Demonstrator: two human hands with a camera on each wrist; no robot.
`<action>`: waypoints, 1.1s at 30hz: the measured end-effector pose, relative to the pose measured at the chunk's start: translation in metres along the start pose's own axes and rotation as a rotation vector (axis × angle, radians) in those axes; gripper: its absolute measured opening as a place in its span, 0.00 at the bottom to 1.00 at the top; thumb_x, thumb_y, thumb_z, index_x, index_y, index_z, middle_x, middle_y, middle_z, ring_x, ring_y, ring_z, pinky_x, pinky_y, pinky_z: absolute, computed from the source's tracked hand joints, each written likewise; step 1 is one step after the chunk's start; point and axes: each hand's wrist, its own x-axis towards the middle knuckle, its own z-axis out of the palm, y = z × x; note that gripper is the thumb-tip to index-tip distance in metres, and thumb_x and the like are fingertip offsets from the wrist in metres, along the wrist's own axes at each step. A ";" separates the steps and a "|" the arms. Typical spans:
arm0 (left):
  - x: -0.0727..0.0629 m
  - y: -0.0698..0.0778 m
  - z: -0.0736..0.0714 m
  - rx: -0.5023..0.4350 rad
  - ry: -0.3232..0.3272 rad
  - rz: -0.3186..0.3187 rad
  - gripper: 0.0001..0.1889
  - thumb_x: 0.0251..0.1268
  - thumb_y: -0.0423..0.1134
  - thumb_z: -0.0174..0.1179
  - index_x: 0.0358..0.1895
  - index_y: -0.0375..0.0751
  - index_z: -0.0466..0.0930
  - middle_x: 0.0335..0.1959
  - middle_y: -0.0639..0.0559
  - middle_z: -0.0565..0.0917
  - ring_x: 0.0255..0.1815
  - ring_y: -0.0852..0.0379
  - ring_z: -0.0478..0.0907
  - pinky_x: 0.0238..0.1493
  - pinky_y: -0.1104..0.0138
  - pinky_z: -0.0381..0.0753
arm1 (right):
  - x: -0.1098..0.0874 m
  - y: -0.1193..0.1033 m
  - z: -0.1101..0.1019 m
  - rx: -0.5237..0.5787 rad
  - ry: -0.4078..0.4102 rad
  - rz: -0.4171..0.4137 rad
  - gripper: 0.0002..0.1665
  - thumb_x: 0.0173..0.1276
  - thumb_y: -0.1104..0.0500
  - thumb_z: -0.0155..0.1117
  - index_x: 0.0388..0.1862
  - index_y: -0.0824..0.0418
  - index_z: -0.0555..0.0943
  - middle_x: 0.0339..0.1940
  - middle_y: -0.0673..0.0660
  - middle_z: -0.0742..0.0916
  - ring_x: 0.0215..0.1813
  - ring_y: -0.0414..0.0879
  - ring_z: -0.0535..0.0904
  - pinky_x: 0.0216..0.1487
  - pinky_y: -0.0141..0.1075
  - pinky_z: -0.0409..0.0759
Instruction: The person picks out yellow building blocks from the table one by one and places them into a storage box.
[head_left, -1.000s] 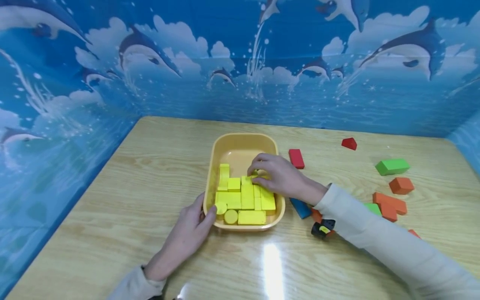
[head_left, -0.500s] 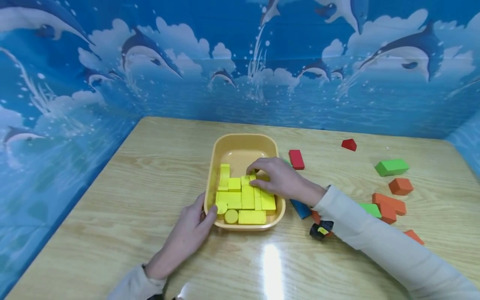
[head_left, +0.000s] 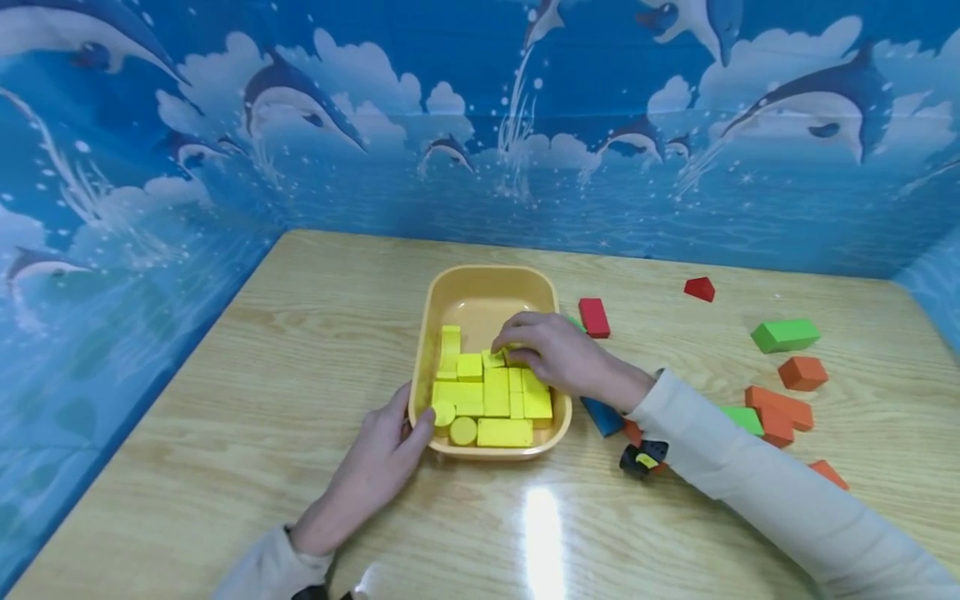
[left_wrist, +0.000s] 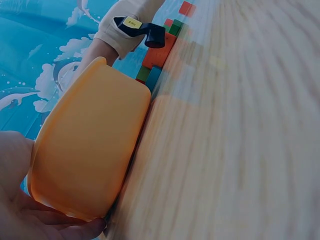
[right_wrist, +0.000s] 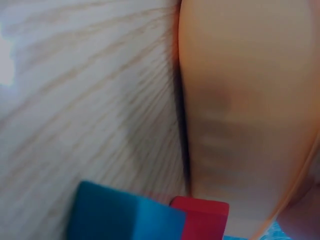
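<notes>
A yellow-orange plastic bin (head_left: 480, 312) stands on the table, its near part packed with yellow building blocks (head_left: 496, 393). My left hand (head_left: 382, 450) holds the bin at its near left corner. The thumb lies over the rim there, and in the left wrist view the fingers (left_wrist: 82, 229) reach under the outer wall. Inside the bin, my right hand (head_left: 551, 350) bends over the far edge of the blocks, with thumb and index finger pinching a small yellow block mostly hidden by the hand. The right wrist view has mainly the bin's outer wall (right_wrist: 245, 100).
Right of the bin lie a red block (head_left: 593, 317) and a blue block (head_left: 603, 416). Farther right are green blocks (head_left: 785, 335), several orange blocks (head_left: 802, 372) and a small dark red block (head_left: 699, 288). A dolphin-print curtain (head_left: 480, 192) rises behind the table.
My right hand has shifted slightly toward me, and its fingertips have moved a little among the far yellow blocks. The left hand keeps its hold, and the bin stays in place.
</notes>
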 end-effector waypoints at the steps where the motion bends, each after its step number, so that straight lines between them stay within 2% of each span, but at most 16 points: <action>1: 0.000 0.000 0.000 0.003 0.001 0.001 0.22 0.70 0.34 0.52 0.65 0.34 0.69 0.25 0.50 0.79 0.19 0.60 0.71 0.17 0.67 0.71 | 0.000 -0.001 0.000 -0.006 -0.008 0.002 0.12 0.66 0.66 0.64 0.47 0.59 0.85 0.46 0.54 0.85 0.48 0.48 0.81 0.48 0.41 0.80; 8: 0.000 0.000 0.001 -0.014 0.000 0.015 0.22 0.70 0.34 0.52 0.66 0.34 0.68 0.30 0.47 0.82 0.22 0.60 0.73 0.18 0.67 0.73 | -0.001 -0.003 -0.001 -0.042 -0.033 0.038 0.12 0.66 0.61 0.65 0.48 0.60 0.84 0.46 0.54 0.86 0.47 0.48 0.82 0.48 0.42 0.80; 14: 0.000 0.000 0.000 -0.015 -0.002 0.019 0.22 0.70 0.34 0.52 0.66 0.34 0.68 0.29 0.47 0.81 0.22 0.60 0.73 0.19 0.67 0.73 | -0.001 -0.004 0.000 -0.040 -0.024 0.070 0.13 0.70 0.63 0.59 0.52 0.61 0.82 0.47 0.54 0.86 0.45 0.47 0.83 0.47 0.41 0.80; 17: 0.000 0.000 0.000 -0.013 -0.007 0.006 0.22 0.70 0.34 0.52 0.66 0.33 0.68 0.27 0.49 0.80 0.20 0.60 0.72 0.17 0.67 0.72 | 0.000 -0.005 0.000 -0.049 -0.050 0.089 0.19 0.68 0.72 0.54 0.55 0.61 0.80 0.49 0.55 0.86 0.44 0.47 0.82 0.45 0.41 0.80; 21: -0.001 0.001 -0.001 -0.012 -0.013 -0.010 0.22 0.71 0.34 0.52 0.66 0.33 0.67 0.25 0.50 0.79 0.19 0.60 0.70 0.16 0.67 0.70 | 0.003 -0.007 -0.001 -0.079 -0.092 0.110 0.31 0.59 0.79 0.48 0.58 0.60 0.80 0.50 0.55 0.86 0.38 0.45 0.79 0.40 0.38 0.78; 27: -0.001 0.000 -0.001 -0.019 -0.014 -0.018 0.23 0.71 0.35 0.51 0.67 0.34 0.67 0.27 0.49 0.80 0.19 0.59 0.71 0.16 0.67 0.70 | 0.004 -0.008 -0.001 -0.093 -0.110 0.104 0.32 0.57 0.80 0.48 0.57 0.59 0.81 0.49 0.54 0.86 0.32 0.43 0.76 0.34 0.34 0.74; 30: -0.001 0.000 -0.001 -0.031 -0.008 -0.007 0.23 0.71 0.34 0.51 0.67 0.34 0.67 0.31 0.47 0.82 0.22 0.59 0.74 0.18 0.67 0.73 | 0.003 -0.008 -0.002 -0.102 -0.130 0.093 0.37 0.54 0.81 0.48 0.59 0.55 0.80 0.51 0.52 0.86 0.26 0.43 0.71 0.29 0.33 0.69; 33: -0.001 0.000 -0.001 -0.040 -0.004 -0.002 0.22 0.71 0.34 0.51 0.66 0.33 0.67 0.33 0.45 0.83 0.24 0.59 0.76 0.19 0.67 0.75 | 0.002 -0.009 -0.002 -0.146 -0.162 0.072 0.44 0.50 0.83 0.49 0.62 0.50 0.79 0.53 0.51 0.85 0.26 0.43 0.70 0.25 0.32 0.63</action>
